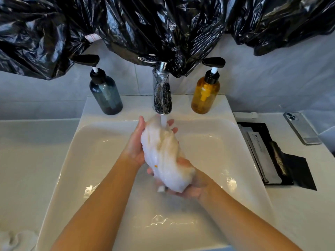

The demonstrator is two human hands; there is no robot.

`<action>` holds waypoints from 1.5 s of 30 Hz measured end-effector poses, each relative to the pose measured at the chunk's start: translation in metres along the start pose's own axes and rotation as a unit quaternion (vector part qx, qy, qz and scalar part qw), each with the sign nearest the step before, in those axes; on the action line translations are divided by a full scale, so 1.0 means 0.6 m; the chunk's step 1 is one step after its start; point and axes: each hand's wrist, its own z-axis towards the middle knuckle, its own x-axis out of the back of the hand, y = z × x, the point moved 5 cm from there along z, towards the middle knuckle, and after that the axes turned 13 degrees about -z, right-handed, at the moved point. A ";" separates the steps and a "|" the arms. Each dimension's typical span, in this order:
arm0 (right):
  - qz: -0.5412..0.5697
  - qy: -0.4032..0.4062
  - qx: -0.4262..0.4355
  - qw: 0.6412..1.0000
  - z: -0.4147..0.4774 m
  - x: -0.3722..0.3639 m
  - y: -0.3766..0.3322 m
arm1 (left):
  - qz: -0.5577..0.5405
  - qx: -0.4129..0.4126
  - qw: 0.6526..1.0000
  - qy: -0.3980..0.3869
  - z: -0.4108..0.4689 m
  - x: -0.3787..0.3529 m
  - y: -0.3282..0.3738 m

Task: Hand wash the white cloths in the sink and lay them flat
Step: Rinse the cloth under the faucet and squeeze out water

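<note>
Black plastic sheeting drapes the top of the frame. Below it the white sink fills the centre. Over its basin you hold the wadded white cloth under the running faucet. Your left hand grips its upper end and your right hand curls around its lower end. A dark pump bottle stands left of the faucet, an amber pump bottle right.
</note>
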 end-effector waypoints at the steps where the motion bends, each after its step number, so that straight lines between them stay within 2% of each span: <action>1: 0.025 -0.015 0.009 1.000 0.004 -0.007 -0.001 | 0.016 0.005 1.000 0.000 0.003 -0.004 0.000; 3: 0.052 -0.044 0.011 0.998 0.006 -0.003 -0.005 | 0.083 0.008 0.996 0.024 0.009 -0.010 0.011; 4: 0.027 -0.042 0.010 0.999 0.006 0.005 -0.007 | 0.117 0.007 0.992 0.038 0.011 -0.014 0.018; 6: -0.060 0.001 -0.022 0.998 0.008 0.024 -0.013 | 0.162 0.015 0.984 0.070 0.013 -0.021 0.026; 9: -0.179 0.089 -0.088 0.976 0.010 0.034 -0.038 | 0.240 0.004 0.962 0.126 0.019 -0.024 0.033; 13: -0.302 0.195 -0.153 0.920 0.011 0.029 -0.053 | 0.439 -0.039 0.876 0.196 0.036 -0.016 0.041; 16: -0.306 0.253 -0.187 0.898 0.025 0.032 -0.035 | 0.465 -0.074 0.859 0.201 0.037 -0.011 0.035; 19: -0.326 0.307 -0.209 0.869 0.041 0.038 -0.020 | 0.621 -0.115 0.751 0.192 0.019 -0.035 0.030; 20: -0.359 0.316 -0.190 0.858 0.047 0.038 -0.023 | 0.641 -0.135 0.733 0.185 0.015 -0.044 0.029; 22: -0.422 0.331 -0.131 0.834 0.051 0.037 -0.035 | 0.624 -0.156 0.743 0.186 0.008 -0.058 0.035; 23: -0.448 0.333 -0.110 0.822 0.049 0.034 -0.042 | 0.594 -0.158 0.765 0.191 0.005 -0.060 0.040; 25: -0.468 0.343 -0.073 0.811 0.040 0.023 -0.051 | 0.496 -0.154 0.836 0.176 -0.012 -0.053 0.041; 26: -0.453 0.353 -0.044 0.818 0.033 0.023 -0.054 | 0.439 -0.149 0.872 0.154 -0.027 -0.046 0.035; 28: -0.364 0.374 0.033 0.852 0.020 0.030 -0.051 | 0.394 -0.157 0.899 0.107 -0.054 -0.022 0.014; 30: -0.289 0.358 0.070 0.885 0.011 0.038 -0.044 | 0.390 -0.193 0.898 0.064 -0.069 -0.002 -0.006; 31: -0.284 0.349 0.076 0.890 0.010 0.041 -0.044 | 0.392 -0.210 0.893 0.063 -0.069 0.008 -0.012; 36: -0.253 0.378 0.072 0.888 0.038 0.045 -0.059 | 0.400 -0.260 0.874 0.094 -0.063 0.010 -0.016; 38: -0.232 0.367 0.089 0.896 0.049 0.043 -0.064 | 0.413 -0.261 0.864 0.125 -0.052 0.017 -0.010; 40: -0.244 0.370 0.118 0.889 0.057 0.038 -0.069 | 0.418 -0.266 0.853 0.165 -0.045 0.023 0.002; 42: -0.251 0.397 0.161 0.868 0.058 0.038 -0.065 | 0.371 -0.260 0.872 0.185 -0.038 0.032 0.004; 45: -0.259 0.423 0.205 0.844 0.057 0.031 -0.048 | 0.293 -0.204 0.910 0.210 -0.028 0.046 -0.009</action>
